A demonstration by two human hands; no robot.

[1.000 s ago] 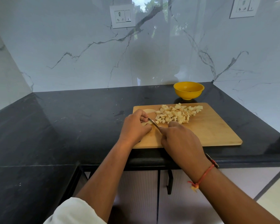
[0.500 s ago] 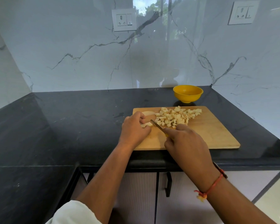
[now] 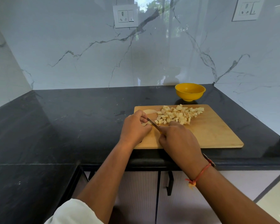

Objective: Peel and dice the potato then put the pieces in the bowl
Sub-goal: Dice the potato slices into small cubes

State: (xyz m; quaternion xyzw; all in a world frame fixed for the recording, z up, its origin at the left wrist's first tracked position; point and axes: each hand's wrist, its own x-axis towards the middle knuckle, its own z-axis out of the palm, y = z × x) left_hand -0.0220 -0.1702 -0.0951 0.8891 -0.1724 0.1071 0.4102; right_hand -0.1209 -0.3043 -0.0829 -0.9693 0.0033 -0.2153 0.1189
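Potato slice [image 3: 145, 124] under left hand [image 3: 134, 129], axis prob. left-right, knife [image 3: 152, 122] across

Room on the board's [image 3: 217, 131] right side
Left hand [image 3: 134, 128], right hand [image 3: 178, 138] and knife [image 3: 152, 122] crowd its left end; the dice pile [image 3: 178, 114] lies between them and the bowl [image 3: 190, 92]

white marble wall [image 3: 71, 46] | two sockets [image 3: 125, 16] | black counter [image 3: 55, 126]

There was one yellow bowl [image 3: 190, 92], one cutting board [image 3: 217, 135], one knife [image 3: 152, 123] and one heap of potato dice [image 3: 178, 114], too many to count. Two uncut potato slices [image 3: 149, 111], two wall sockets [image 3: 125, 16], two hands [image 3: 134, 128] showed.
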